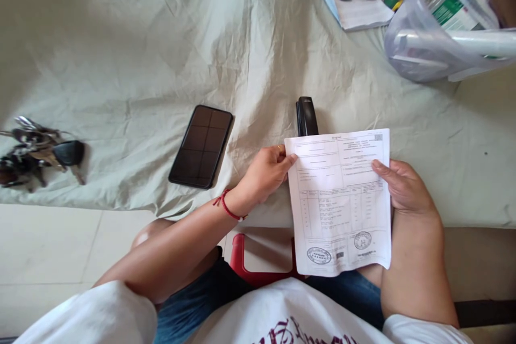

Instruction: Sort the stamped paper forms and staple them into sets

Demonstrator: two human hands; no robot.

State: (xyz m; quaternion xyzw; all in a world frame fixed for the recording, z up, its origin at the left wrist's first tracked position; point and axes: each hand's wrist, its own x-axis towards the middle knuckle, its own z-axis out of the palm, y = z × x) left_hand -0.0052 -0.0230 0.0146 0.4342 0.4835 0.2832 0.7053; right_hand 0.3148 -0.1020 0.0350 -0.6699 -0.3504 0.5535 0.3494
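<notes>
Printed sheet (341,201) between left hand (264,172) and right hand (403,188), thumbs on top.

Soft, even daylight, seemingly from the upper right. Faint shadows fall left of the phone (200,146). Edges bend; corners blur slightly.

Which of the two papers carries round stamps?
The sheet held in both hands; two round stamps sit near its bottom edge. The paper lying far right shows none.
</notes>
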